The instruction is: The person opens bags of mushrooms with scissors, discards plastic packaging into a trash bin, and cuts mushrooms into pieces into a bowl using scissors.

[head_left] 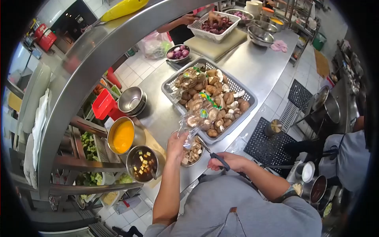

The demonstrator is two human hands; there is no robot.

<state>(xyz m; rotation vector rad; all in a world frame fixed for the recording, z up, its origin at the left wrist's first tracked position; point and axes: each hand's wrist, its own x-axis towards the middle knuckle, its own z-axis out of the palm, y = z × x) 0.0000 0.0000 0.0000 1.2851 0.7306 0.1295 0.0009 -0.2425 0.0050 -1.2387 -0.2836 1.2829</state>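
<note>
My left hand (177, 143) is closed on the gathered end of a clear plastic bag (194, 118) of mushrooms, whose body rests on the grey basket. In my right hand (229, 162) are black-handled scissors (219, 159), their blades pointing up and left toward the bag. The grey perforated basket (248, 96) is heaped with loose brown mushrooms (229, 103) and another bagged batch (190, 81). Just beneath my hands is a metal bowl of cut mushroom pieces (192, 153), partly hidden by my left hand and the bag.
Left of my hands stand a pot of orange liquid (121, 135), a pot of dark liquid with pale cubes (143, 164) and stacked metal bowls (131, 99). Across the steel table (272, 65), another person's hands (215, 17) reach into a white basket (197, 27). A co-worker (339, 158) stands at right.
</note>
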